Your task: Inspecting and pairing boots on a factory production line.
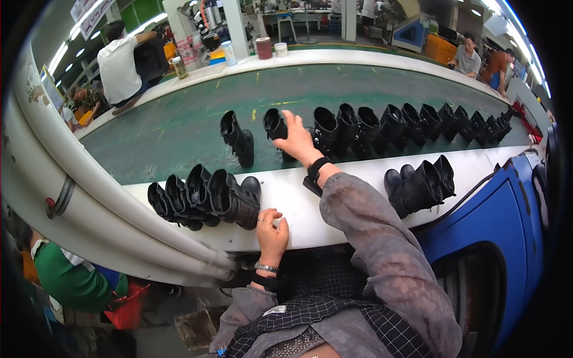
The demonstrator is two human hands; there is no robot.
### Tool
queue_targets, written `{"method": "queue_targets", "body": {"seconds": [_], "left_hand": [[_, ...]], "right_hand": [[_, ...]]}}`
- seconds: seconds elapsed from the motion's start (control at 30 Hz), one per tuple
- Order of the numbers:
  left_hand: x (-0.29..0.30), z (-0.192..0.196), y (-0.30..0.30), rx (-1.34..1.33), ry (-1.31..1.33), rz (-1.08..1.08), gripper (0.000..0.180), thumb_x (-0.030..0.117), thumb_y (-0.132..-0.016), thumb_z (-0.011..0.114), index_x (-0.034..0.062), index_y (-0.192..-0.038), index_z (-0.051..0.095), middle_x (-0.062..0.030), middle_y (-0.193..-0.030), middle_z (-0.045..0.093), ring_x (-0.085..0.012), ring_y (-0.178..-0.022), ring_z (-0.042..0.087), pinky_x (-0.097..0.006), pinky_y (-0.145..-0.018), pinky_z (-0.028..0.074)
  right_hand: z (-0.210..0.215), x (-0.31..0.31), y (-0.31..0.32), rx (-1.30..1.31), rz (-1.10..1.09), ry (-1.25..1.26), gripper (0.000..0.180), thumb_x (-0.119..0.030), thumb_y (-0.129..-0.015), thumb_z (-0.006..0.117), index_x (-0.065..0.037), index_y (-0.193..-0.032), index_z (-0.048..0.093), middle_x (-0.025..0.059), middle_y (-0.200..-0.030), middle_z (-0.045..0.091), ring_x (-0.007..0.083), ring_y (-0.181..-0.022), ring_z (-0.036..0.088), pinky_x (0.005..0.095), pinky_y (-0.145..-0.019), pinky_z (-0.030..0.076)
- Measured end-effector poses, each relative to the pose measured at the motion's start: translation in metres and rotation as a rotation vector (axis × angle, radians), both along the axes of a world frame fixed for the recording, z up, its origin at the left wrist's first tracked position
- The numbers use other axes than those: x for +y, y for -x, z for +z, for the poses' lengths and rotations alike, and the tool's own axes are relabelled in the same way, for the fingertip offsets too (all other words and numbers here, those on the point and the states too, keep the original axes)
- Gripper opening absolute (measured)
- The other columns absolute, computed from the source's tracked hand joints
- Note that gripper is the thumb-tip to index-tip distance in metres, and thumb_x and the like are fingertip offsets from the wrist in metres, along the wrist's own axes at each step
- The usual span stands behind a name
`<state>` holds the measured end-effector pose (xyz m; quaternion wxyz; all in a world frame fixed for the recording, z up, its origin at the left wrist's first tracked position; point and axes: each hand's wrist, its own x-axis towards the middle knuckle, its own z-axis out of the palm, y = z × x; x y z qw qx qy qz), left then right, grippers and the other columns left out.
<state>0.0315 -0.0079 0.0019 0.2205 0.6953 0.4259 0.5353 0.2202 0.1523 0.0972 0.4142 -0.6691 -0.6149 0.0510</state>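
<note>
Black boot (pixel 276 126) upright on the green belt (pixel 179 128), far of the white ledge (pixel 334 179); right hand (pixel 296 141) grips its shaft. Judgement: set sole flat, in line with row to right. Left hand (pixel 271 230) loosely curled, empty, on ledge's near edge

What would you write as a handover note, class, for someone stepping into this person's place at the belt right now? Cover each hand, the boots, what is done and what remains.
Right hand: reaching over the green belt, on a black boot.
Left hand: resting on the white ledge, holding nothing.
Done: row of boots standing on the belt.
Left: four boots on the ledge at left, a pair at right.
</note>
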Motion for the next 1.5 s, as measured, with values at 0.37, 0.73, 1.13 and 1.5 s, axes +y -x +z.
{"method": "queue_targets", "body": {"seconds": [0.37,0.73,1.13,1.5], "left_hand": [[0.002,0.001,0.000,0.043,0.011,-0.046,0.007,0.003,-0.079,0.060,0.0003,-0.085,0.061,-0.0140,-0.098,0.062,-0.0251,-0.080,0.059,-0.031,-0.057,0.043],[-0.013,0.008,0.000,0.078,0.001,-0.081,0.071,0.026,-0.069,0.082,0.0025,-0.125,0.046,-0.0126,-0.116,0.053,-0.0249,-0.101,0.054,-0.034,-0.073,0.044],[-0.028,0.005,0.001,0.006,0.178,-0.236,0.029,0.021,-0.079,0.074,-0.0006,-0.098,0.069,-0.0117,-0.085,0.071,-0.0251,-0.078,0.069,-0.037,-0.077,0.051],[0.005,-0.006,0.026,-0.167,0.130,-0.347,0.052,0.014,-0.077,0.074,-0.0116,-0.119,0.055,-0.0195,-0.115,0.063,-0.0267,-0.105,0.062,-0.039,-0.096,0.046]], "right_hand": [[-0.008,0.026,-0.003,0.105,-0.160,-0.166,0.022,-0.013,-0.075,0.065,-0.001,-0.091,0.057,0.0267,-0.085,0.064,0.0434,-0.085,0.064,0.0507,-0.075,0.051],[0.046,-0.186,0.028,0.094,0.119,-0.503,0.019,-0.013,-0.078,0.065,-0.003,-0.085,0.051,0.0164,-0.080,0.058,0.0388,-0.071,0.061,0.0443,-0.059,0.049],[0.002,-0.336,-0.004,0.560,-0.212,-0.341,0.045,-0.005,-0.081,0.073,0.002,-0.119,0.050,0.0183,-0.106,0.068,0.0228,-0.101,0.068,0.0326,-0.090,0.053],[-0.025,-0.347,-0.092,0.269,-0.705,-0.297,0.062,-0.027,-0.071,0.082,0.000,-0.118,0.051,0.0186,-0.112,0.064,0.0306,-0.101,0.064,0.0395,-0.084,0.052]]}}
